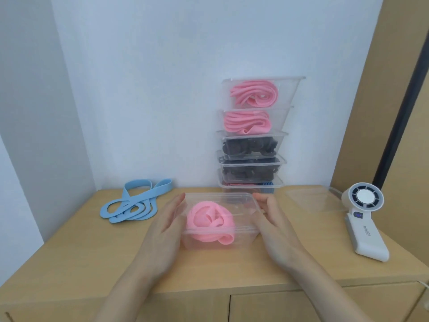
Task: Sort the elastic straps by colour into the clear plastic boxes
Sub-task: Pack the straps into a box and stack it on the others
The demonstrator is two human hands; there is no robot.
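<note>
One clear box [243,235], coiled pink strap [209,219]

Surface: light wooden cabinet top [81,252], backed by a pale wall [139,89].
Left rear: blue elastic straps [134,203], a loose flat heap.
Centre: clear plastic box [243,238], open-topped, holding a coiled pink strap [209,221].
Rear centre: stack of clear boxes [250,185], against the wall.
Right rear: clear lid [311,198], lying flat.
Right: white handheld fan [364,217], lying down.

The light is soft and even, with only faint shadows. Everything looks a little blurry, and the edges bend.
</note>
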